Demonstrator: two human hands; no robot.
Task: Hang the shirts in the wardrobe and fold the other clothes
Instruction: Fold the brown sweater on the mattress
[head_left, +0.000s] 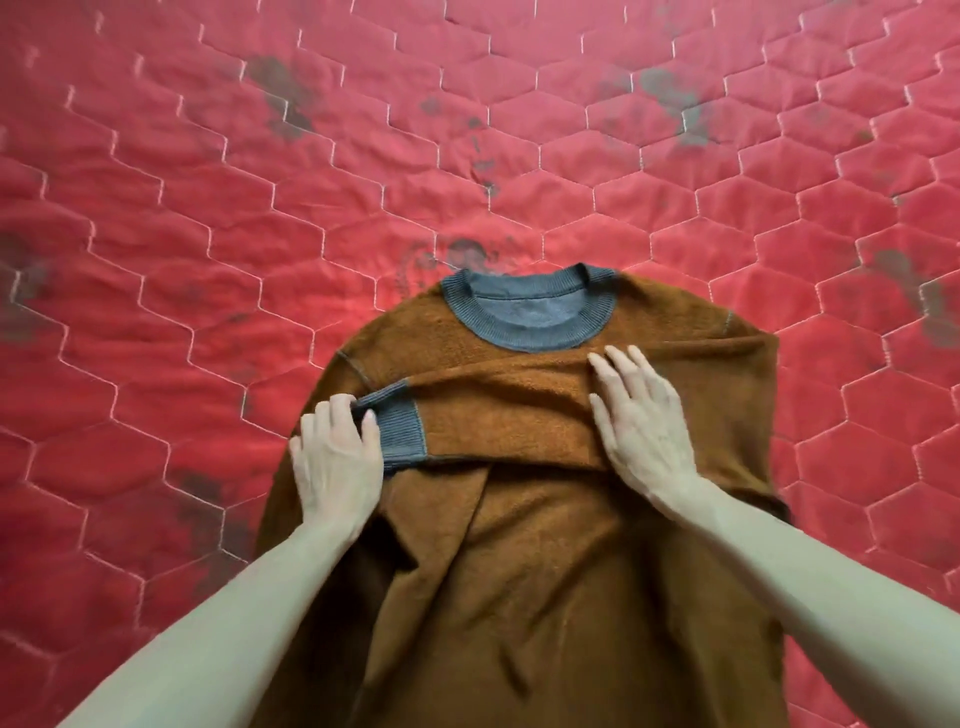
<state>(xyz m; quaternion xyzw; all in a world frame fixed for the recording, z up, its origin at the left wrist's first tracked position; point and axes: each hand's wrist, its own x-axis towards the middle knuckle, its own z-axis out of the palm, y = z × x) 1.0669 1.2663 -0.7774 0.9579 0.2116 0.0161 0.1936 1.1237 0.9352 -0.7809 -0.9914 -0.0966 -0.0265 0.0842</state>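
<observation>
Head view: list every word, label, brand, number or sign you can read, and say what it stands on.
No text can be read here.
Sweater: no print or brand; no tag shows inside the grey collar.
Grey cuff, pinched by the left hand: plain ribbing.
Red quilt: a faded round grey mark just above the collar, too worn and blurred to read; the other grey patches are stains.

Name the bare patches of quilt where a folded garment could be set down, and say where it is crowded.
Bare red quilt stretches beyond the grey collar, and along both flanks of the brown sweater. It is crowded at the chest, where the left hand grips the grey cuff and the right hand presses the folded sleeve.
</observation>
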